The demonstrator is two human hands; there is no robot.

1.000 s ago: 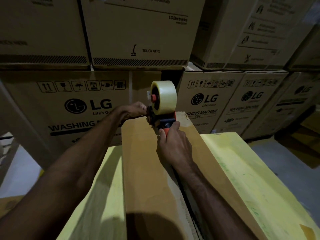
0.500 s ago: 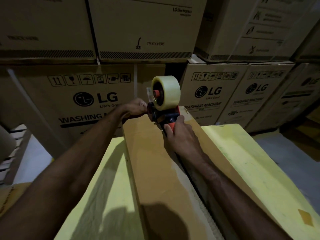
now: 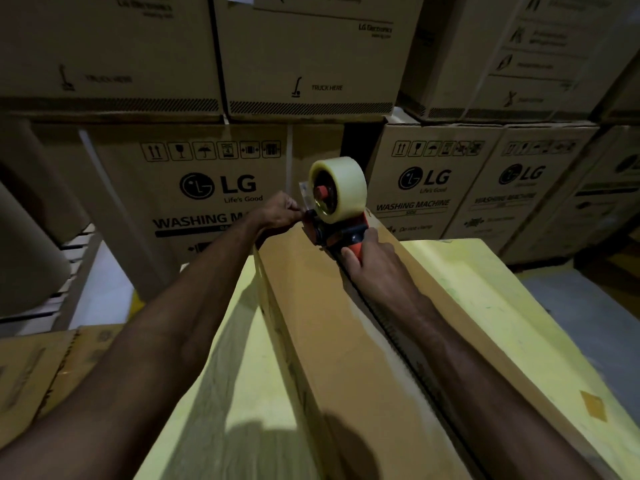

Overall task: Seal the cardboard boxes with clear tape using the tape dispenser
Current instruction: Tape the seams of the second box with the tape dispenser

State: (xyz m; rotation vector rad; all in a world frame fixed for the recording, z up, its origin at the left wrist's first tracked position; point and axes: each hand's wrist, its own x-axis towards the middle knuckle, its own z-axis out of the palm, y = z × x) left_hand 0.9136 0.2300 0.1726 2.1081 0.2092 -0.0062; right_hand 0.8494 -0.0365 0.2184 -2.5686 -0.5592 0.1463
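Taping appears to be starting at the far end of the long brown cardboard box [image 3: 322, 341]. The right hand [image 3: 374, 265] is wrapping its fingers round the handle of the orange-and-black tape dispenser [image 3: 337, 206], which is resting there. The left hand [image 3: 282, 213], fingers curled, is apparently pinching the tape end [image 3: 304, 206] beside it. The next move is likely anchoring that end, then pulling straight along the seam.

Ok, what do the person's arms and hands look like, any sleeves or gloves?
Both are bare. The left hand and right hand wear no gloves, and no ring, watch or band shows. The left forearm and right forearm are uncovered to the frame's edge; no sleeve is in view.
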